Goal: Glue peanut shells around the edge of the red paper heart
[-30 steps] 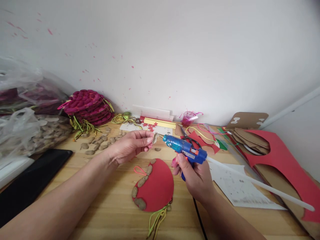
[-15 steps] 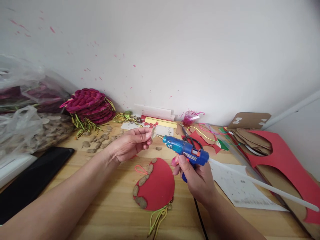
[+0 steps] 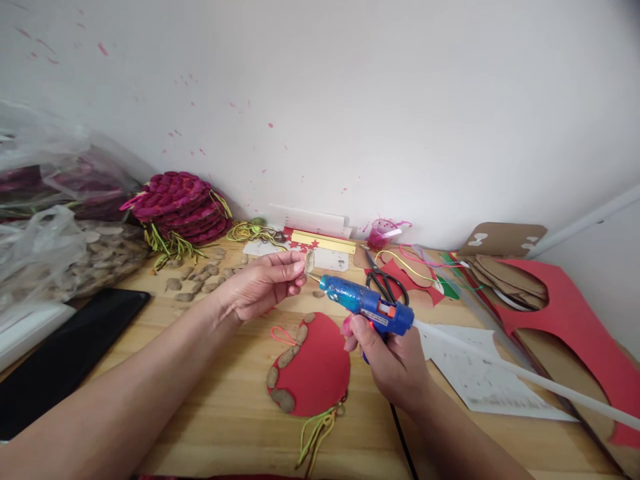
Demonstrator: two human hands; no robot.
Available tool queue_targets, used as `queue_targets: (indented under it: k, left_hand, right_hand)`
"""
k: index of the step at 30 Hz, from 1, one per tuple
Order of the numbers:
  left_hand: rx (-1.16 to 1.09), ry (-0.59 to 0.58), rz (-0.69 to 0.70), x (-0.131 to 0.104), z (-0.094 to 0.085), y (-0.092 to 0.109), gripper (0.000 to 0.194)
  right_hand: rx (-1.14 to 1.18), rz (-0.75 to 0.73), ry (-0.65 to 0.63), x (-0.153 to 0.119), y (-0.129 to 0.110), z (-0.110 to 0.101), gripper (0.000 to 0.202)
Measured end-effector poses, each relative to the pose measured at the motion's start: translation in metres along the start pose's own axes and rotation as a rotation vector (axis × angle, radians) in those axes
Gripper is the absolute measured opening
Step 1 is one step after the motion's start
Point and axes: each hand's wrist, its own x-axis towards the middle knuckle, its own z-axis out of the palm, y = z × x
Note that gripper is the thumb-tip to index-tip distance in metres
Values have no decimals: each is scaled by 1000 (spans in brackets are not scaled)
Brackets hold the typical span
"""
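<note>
My left hand (image 3: 273,283) pinches a peanut shell (image 3: 309,262) upright between thumb and fingers. In my right hand (image 3: 395,363) is a blue hot glue gun (image 3: 367,303), its metal nozzle close against the shell's lower edge. A long white glue stick (image 3: 500,363) runs out of the gun's back to the right. Below the hands lies a red round cutout (image 3: 320,373) with several peanut shells (image 3: 287,358) along its left edge. It has an orange loop at the upper left and yellow-green strings (image 3: 317,433) at the bottom.
Loose peanut shells (image 3: 200,280) lie left of centre, near a stack of magenta shell-covered discs (image 3: 180,207). Plastic bags (image 3: 65,247) and a black flat object (image 3: 75,360) fill the left. Scissors (image 3: 387,280), a pink-stained cup (image 3: 380,233), and red and cardboard sheets (image 3: 575,320) are right.
The glue gun has shifted slightly left and down, its nozzle now at the shell's lower end. My left hand keeps its pinch, and the red cutout stays on the table.
</note>
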Motion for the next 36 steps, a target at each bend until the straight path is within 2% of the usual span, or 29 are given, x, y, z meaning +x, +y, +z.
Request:
queue_targets:
  k: [27,36]
  left_hand:
    - [-3,20,5,1,-1,0,38]
    - [-4,8,11,1,-1,0,35]
  right_hand:
    - [-54,-38,-8,2,-3,-2,32]
    - [-17,-27,2,2,-3,-1,31]
